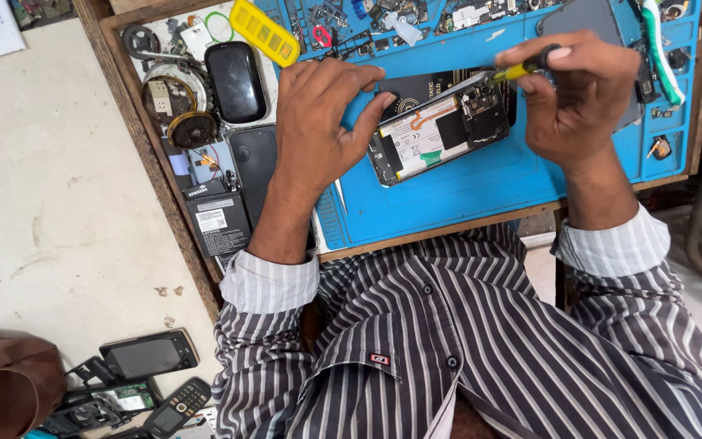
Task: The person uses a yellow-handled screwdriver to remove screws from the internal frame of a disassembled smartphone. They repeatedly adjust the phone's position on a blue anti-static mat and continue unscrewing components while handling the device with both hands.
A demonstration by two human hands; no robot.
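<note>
— Labels near the blue mat?
— A white, orange-marked label on my opened phone lying on it. Left of the mat, a black battery with a white sticker.
— Screens?
— Dark ones, on old handsets on the floor, well below-left of the mat.

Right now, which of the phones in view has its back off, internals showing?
The opened phone on the blue mat, steadied by the left hand. The right hand works a yellow screwdriver on it. The phones on the floor are closed.
</note>
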